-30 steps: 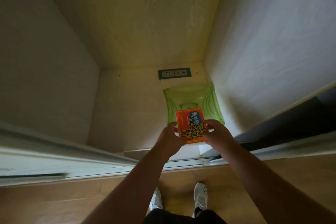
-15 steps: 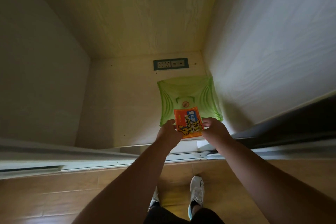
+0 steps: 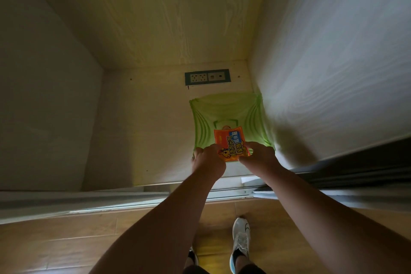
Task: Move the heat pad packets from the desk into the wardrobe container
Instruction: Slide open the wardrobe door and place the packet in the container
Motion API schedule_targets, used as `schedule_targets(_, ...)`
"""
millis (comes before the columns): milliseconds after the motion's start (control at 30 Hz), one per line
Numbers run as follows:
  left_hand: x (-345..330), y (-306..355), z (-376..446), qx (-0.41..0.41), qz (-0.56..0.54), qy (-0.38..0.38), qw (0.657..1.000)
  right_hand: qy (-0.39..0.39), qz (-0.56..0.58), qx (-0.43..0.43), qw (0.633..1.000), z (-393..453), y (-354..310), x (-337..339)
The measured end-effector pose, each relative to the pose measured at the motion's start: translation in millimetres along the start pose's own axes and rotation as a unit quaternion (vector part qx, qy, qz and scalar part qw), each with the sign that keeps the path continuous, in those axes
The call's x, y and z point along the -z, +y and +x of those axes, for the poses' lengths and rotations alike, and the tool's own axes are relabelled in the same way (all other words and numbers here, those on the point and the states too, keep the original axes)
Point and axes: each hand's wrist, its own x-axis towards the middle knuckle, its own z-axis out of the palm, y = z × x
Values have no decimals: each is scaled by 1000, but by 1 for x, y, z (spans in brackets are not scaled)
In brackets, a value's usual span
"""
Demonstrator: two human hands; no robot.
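An orange heat pad packet point(image 3: 230, 143) with a blue label hangs over the near half of a translucent green container point(image 3: 204, 118) on the wardrobe floor. My left hand point(image 3: 208, 160) pinches the packet's left near edge. My right hand point(image 3: 259, 158) pinches its right near edge. Both hands are inside the wardrobe opening, just above the container's front rim. Whether more than one packet is in the stack cannot be told.
The container sits against the wardrobe's right wall point(image 3: 333, 73). A socket plate point(image 3: 207, 77) is on the wardrobe floor behind it. A sliding-door track point(image 3: 222, 193) crosses in front. A dark door panel point(image 3: 355, 162) stands at the right. My shoes point(image 3: 241, 242) rest on the wooden floor.
Both hands have carried the packet forward and lower, from in front of the container to over its near half. The view has tipped further down into the wardrobe.
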Motion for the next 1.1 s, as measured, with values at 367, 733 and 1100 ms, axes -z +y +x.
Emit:
schedule_targets(367, -3, 10, 25, -11, 100, -31, 994, -55, -119, 15, 991, 34, -5, -9)
schedule_targets(733, 36, 3, -13, -102, 151, 85, 980, 61, -173, 115, 976, -24, -30, 30)
schedule_targets(1100, 128, 29, -129, -184, 119, 138, 966, 137, -139, 144, 970, -153, -62, 87)
